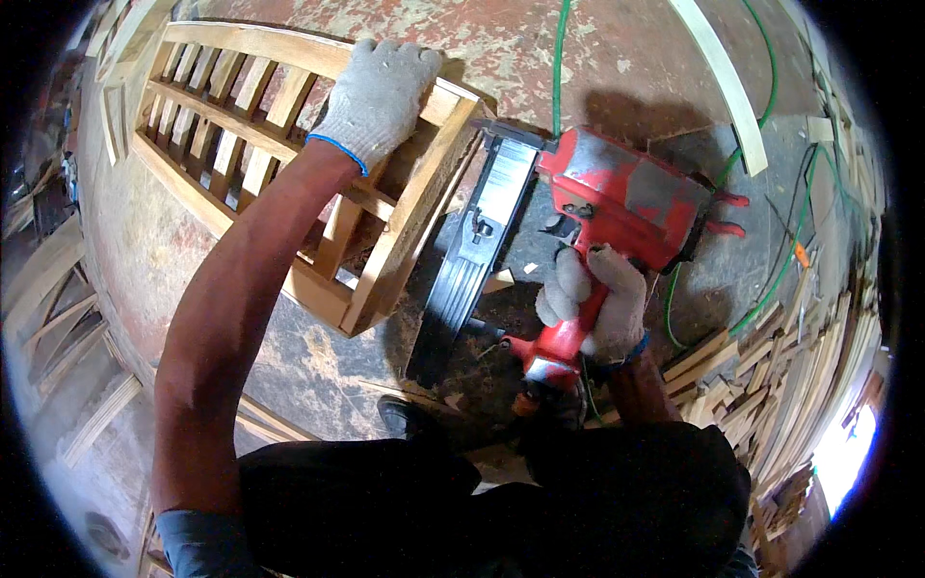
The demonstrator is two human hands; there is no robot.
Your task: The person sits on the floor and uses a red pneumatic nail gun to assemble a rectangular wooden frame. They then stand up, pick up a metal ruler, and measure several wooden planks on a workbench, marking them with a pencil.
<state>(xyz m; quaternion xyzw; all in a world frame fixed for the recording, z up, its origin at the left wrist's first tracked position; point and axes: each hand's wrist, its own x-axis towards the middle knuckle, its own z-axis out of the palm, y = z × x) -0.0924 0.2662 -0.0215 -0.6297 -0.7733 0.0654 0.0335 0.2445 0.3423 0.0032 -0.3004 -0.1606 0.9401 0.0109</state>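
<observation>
The red nail gun (631, 193) is just right of the middle of the scene, its bulky body at the far end and its handle slanting toward the person; its silver and black magazine (482, 226) runs along the right end of a slatted wooden frame (409, 226), with the nose beside the frame's far right corner, though whether they touch cannot be told; the gloved right hand (602, 303) has its fingers wrapped round the gun's handle, thumb and fingers closed about it; the gloved left hand (381, 101) reaches over the frame, its fingers bent over the far rail, their tips hidden; the frame lies at a slant on the worn, blotchy floor (328, 371), its slats spaced apart between the rails; beyond the gun a green hose (559, 58) runs to the far edge, and a pale board (727, 82) lies far right; at the right, loose wooden strips (780, 385) are heaped together; more strips (53, 337) lie at the left; nearest are the person's dark trousers (626, 501) and a black shoe (397, 416).
</observation>
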